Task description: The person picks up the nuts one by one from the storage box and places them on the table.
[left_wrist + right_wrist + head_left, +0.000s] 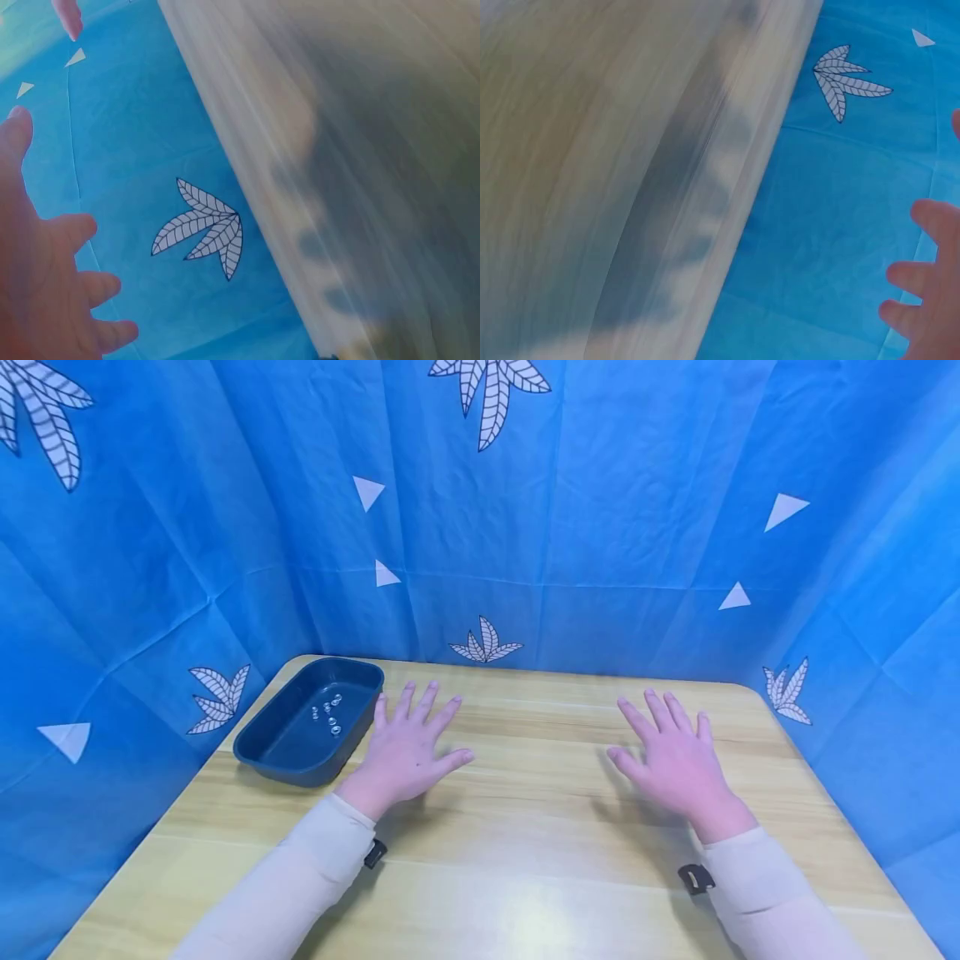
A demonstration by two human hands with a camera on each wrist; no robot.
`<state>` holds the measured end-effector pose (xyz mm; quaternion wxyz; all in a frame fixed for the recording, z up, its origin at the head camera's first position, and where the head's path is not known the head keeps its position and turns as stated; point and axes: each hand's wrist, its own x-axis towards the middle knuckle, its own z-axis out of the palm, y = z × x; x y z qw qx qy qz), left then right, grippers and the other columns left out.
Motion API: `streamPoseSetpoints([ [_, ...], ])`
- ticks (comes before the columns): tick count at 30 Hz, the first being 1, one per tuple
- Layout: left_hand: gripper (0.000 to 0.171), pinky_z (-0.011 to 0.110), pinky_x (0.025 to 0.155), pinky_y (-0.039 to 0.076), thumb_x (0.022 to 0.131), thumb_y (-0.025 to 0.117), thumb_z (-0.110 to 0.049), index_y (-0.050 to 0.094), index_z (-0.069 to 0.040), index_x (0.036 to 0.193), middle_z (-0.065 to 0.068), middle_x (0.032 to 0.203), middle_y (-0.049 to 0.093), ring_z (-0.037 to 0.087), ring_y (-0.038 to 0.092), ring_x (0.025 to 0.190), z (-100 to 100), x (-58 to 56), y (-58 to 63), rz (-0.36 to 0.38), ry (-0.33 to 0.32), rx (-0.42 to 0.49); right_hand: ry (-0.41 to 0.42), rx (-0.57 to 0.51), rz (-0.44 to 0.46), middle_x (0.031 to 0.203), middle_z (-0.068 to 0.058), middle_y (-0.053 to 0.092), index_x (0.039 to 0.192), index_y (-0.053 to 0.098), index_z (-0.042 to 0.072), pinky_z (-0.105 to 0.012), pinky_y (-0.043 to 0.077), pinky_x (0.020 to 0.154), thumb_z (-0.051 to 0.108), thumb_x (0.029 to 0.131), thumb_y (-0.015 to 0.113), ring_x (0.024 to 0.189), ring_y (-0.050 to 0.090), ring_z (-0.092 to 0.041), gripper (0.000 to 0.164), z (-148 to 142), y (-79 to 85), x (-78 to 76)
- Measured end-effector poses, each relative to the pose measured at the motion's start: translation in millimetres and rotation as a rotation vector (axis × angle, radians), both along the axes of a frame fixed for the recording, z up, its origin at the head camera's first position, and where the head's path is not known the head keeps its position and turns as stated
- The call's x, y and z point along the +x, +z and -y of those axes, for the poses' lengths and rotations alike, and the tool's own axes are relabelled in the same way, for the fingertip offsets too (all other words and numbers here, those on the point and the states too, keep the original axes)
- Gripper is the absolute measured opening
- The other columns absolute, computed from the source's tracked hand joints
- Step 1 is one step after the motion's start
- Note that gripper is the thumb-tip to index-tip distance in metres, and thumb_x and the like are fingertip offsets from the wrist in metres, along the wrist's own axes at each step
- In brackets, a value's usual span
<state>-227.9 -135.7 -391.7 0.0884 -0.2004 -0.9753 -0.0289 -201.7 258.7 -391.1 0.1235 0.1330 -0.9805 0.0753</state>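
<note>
Fingers of the left hand (408, 752) and right hand (671, 762) are spread wide, thumbs turned toward each other, and neither hand has hold of anything. Shadows set apart from them suggest that both hover over the worktop (525, 785). Just left of the left fingers sits a dark tray (281, 747); in the head view the little finger lies close against its near rim, and I cannot tell whether they touch. Farther left, past that rim, a few small clear pieces (335, 730) lie on the tray floor, too small to identify. Everything in the tray is well apart from the right fingers.

As I judge it, this is a ready pose, best done with loose wrists and the left little finger kept off the rim. Pieces so small and shiny would probably suit a fingertip pinch, one at a time, with the tray steadied.

No brand, label or writing can be read; the blue cloth (637, 527) beyond the fingers carries only printed leaves and white triangles.
</note>
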Motion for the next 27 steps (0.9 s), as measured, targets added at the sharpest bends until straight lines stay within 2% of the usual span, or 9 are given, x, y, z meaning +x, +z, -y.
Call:
streamPoseSetpoints([
  [6,0.096,0.072,0.112,0.0,0.086,0.018,-0.088,0.025,-0.03,0.162,0.012,0.167,0.015,0.044,0.004,0.152,12,-2.1,2.3,-0.001,0.009,-0.003,-0.01,0.013,0.002,0.163,-0.024,0.021,0.161,0.032,0.022,-0.079,-0.002,0.106,0.07,0.096,0.044,0.148,0.013,-0.05,0.081,-4,-2.0,1.4],
  [13,0.095,0.072,0.112,-0.003,0.088,0.024,-0.086,0.025,-0.027,0.163,0.014,0.167,0.015,0.046,0.005,0.151,28,-8.2,6.1,0.001,0.048,0.023,-0.028,0.036,0.01,0.164,-0.023,0.019,0.162,0.028,0.023,-0.078,-0.001,0.107,0.071,0.096,0.04,0.149,0.012,-0.05,0.082,-7,-1.1,2.2],
  [27,0.095,0.073,0.111,-0.004,0.091,0.024,-0.084,0.027,-0.022,0.162,0.019,0.167,0.013,0.05,0.001,0.15,73,-27.2,11.9,0.087,0.137,0.086,-0.022,0.024,0.03,0.164,-0.025,0.017,0.162,0.028,0.022,-0.078,0.0,0.107,0.069,0.098,0.04,0.149,0.01,-0.051,0.081,-7,-3.2,-1.3],
])
